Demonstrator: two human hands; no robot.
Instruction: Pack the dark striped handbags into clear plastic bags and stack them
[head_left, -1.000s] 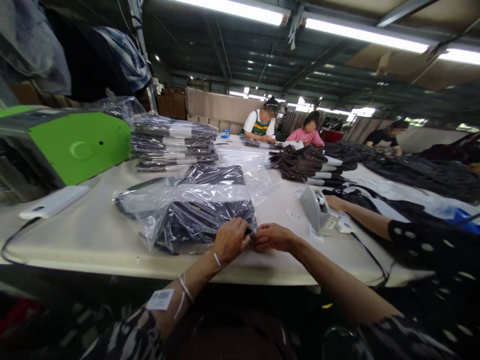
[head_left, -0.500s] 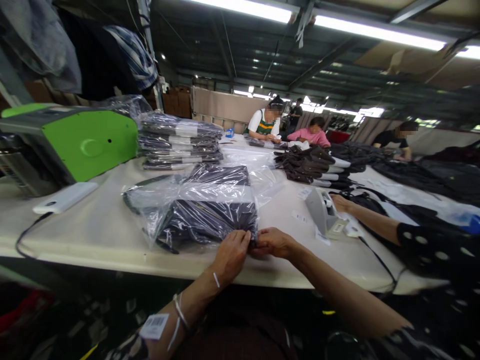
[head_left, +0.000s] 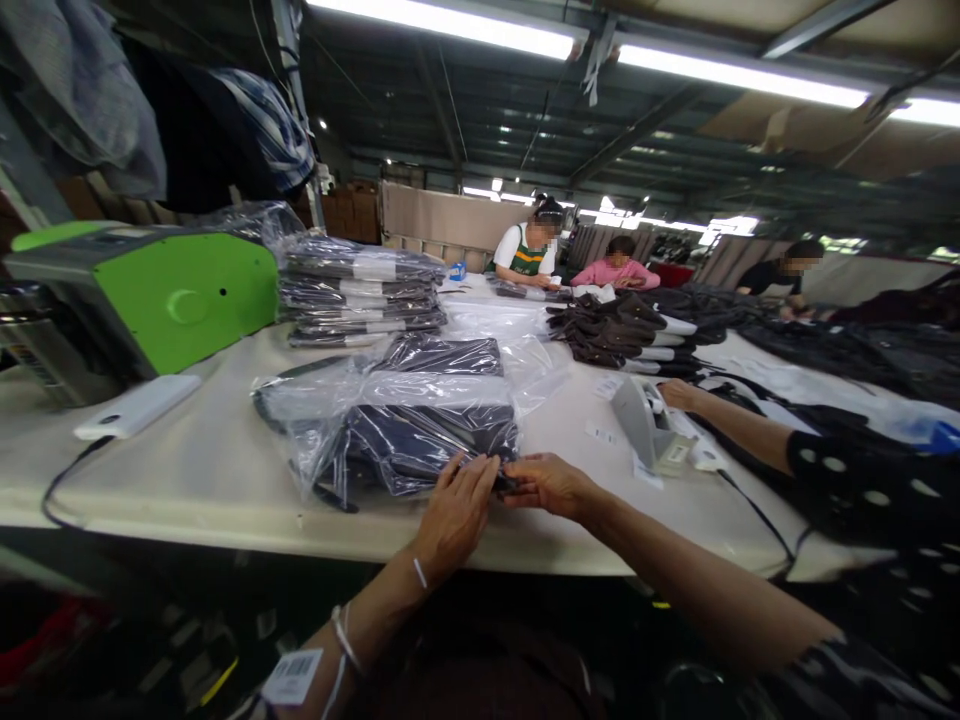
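A folded dark garment with a pale band across it lies inside a clear plastic bag (head_left: 431,390) near the table's front edge. My left hand (head_left: 456,510) rests on the bag's near right corner, its fingers stretched out over the plastic and its thumb hidden. Beside it, my right hand (head_left: 551,484) pinches that same corner between thumb and fingers. The fingertips of both hands almost meet there. Loose clear plastic spreads from the bag's left and right ends.
A stack of bagged garments (head_left: 364,290) stands behind, beside a green machine (head_left: 202,290). At left lies a white power bank (head_left: 139,405) with a cable. A co-worker's hand (head_left: 679,395) is at a grey device (head_left: 649,425) on the right, near dark garments (head_left: 607,330).
My left hand's fingers have loosened from a bunched grip and now stretch over the bag's corner. My right hand stays at the corner. The view has shifted slightly.
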